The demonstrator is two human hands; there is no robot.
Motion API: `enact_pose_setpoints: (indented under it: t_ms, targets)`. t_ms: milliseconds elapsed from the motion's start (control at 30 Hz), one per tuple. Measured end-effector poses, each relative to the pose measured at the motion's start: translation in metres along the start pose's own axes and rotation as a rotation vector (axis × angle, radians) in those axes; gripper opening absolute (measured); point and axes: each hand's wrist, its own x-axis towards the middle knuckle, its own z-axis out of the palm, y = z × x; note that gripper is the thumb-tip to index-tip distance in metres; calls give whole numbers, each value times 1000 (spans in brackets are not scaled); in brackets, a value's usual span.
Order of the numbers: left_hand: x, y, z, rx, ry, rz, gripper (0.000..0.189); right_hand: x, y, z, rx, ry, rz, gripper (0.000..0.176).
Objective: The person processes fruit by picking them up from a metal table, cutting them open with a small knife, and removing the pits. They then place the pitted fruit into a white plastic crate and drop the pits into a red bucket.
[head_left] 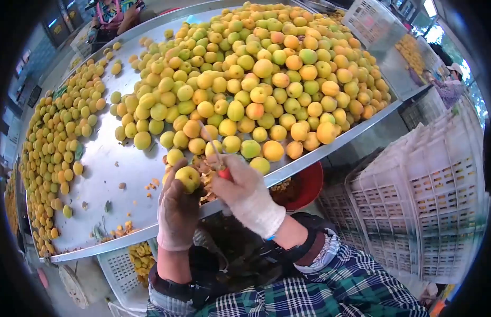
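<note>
My left hand (177, 206), in a stained work glove, is closed around a yellow-green apricot (188, 179) above the table's front edge. In my gloved right hand (245, 193) is a small knife with a red handle (225, 173). Its thin blade (209, 138) points up and away from me, apart from the held apricot. Between and behind my hands lie brownish apricot scraps (207, 182) on the metal. A large heap of yellow and orange apricots (256, 95) rises just beyond both hands.
The metal table (116, 164) has a raised rim and more apricots (60, 142) along its left side. Below the front edge are a red bucket (309, 185) and a white crate (118, 274) with cut fruit. Stacked crates (420, 201) stand right. Another person (114, 13) is across the table.
</note>
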Motion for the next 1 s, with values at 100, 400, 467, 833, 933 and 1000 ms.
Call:
enact_pose_setpoints:
  t_ms: [100,400,467,833,933,1000]
  targets:
    - [2,-8,-5,-436,-22,-131,48,-8,-1,11,121,-53,-79,34]
    - [-5,-1,-11,-168,-60,-154,49,-8,10,17,-130,-4,-208,53]
    - [-7,7,-5,-324,-75,-168,47,-8,17,20,-188,59,-270,60]
    - [0,-15,-16,-29,-52,-84,59,-10,20,23,-414,37,-324,73]
    - [0,-15,-13,-77,-17,-129,61,-13,12,24,-426,-12,-240,69]
    - [-1,-20,-12,-26,30,-100,61,-14,10,25,-435,-32,-210,67]
